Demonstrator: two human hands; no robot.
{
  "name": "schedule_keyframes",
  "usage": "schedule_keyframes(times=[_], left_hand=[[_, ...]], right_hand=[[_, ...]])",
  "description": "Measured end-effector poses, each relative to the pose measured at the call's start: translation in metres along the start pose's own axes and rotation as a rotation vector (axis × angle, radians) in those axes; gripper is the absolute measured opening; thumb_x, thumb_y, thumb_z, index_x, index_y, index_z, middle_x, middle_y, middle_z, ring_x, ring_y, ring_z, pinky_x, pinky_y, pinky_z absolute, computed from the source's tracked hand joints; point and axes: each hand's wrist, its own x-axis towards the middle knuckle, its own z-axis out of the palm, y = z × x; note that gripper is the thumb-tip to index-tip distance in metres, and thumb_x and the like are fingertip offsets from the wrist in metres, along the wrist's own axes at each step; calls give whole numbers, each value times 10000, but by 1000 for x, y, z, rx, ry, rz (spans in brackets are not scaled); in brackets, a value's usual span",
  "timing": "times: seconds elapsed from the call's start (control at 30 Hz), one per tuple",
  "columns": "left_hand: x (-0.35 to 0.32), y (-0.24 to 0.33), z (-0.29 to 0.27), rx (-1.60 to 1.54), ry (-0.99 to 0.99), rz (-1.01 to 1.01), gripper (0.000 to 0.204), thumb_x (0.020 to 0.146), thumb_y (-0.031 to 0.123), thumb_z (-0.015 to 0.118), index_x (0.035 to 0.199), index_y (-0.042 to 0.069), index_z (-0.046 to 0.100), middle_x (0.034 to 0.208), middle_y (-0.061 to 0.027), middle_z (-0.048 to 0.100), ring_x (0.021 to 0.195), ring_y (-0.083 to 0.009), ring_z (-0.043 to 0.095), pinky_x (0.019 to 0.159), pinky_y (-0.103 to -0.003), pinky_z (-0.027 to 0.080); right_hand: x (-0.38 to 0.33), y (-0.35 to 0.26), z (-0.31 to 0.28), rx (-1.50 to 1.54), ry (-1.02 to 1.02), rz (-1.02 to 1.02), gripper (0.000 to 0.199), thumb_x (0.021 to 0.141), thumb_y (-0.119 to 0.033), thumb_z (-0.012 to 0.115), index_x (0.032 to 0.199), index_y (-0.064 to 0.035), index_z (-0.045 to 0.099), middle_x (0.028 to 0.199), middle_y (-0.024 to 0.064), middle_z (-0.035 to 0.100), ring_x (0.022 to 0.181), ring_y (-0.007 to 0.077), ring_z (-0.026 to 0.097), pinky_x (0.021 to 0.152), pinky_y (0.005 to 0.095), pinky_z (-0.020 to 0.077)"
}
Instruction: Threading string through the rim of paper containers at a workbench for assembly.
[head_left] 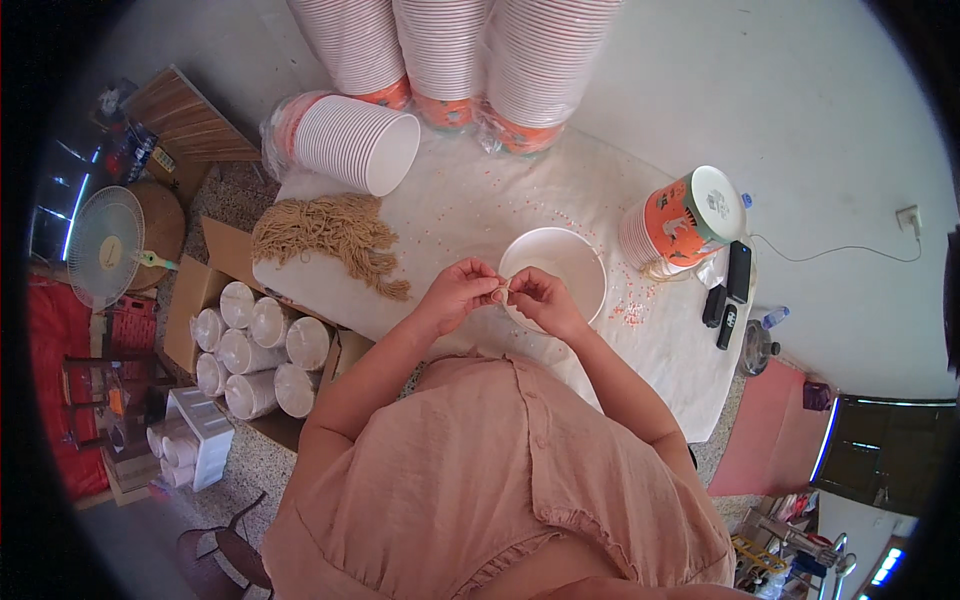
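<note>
Nearby, strings (325, 236) and paper tubs (668, 222) flank the bowl (575, 262); left fingers (478, 274) and right fingers (530, 285) pinch a strand (504, 291).

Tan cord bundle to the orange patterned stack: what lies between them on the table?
In the head view, the open white tub and scattered small reddish bits lie between them.

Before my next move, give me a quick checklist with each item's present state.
1. Left hand and right hand close together: ok.
2. Small pale piece at the fingertips, knotted: cannot tell, too small.
3. White tub open end up: ok.
4. Tan cord bundle apart from both hands: ok.
5. Table free of loose bits: not ok, pinkish bits lie scattered.
</note>
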Motion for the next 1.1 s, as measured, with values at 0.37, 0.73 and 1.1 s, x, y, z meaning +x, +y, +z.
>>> schedule_keyframes(times=[0.37, 0.73, 1.1], left_hand=[[2, -7, 9, 325, 134, 247, 99, 843, 35, 642, 913, 26, 573, 892, -57, 651, 808, -109, 614, 749, -245, 506], [-5, -3, 24, 602, 109, 439, 54, 844, 3, 629, 892, 9, 605, 839, -22, 651, 768, -71, 595, 698, -215, 482], [-10, -2, 14, 396, 115, -26, 233, 884, 211, 637, 1050, 49, 626, 979, -22, 637, 835, -85, 559, 717, -253, 462]], right_hand=[[2, 3, 2, -11, 50, -23, 152, 876, -83, 634, 992, 15, 628, 885, 30, 656, 791, 69, 587, 712, 225, 484], [3, 6, 3, -108, 111, 3, 102, 854, -85, 662, 886, 12, 665, 789, 12, 654, 726, 54, 569, 650, 224, 474], [-3, 2, 1, -117, 127, -166, 64, 846, -31, 656, 900, 2, 669, 844, 9, 657, 767, 59, 582, 687, 219, 488]])
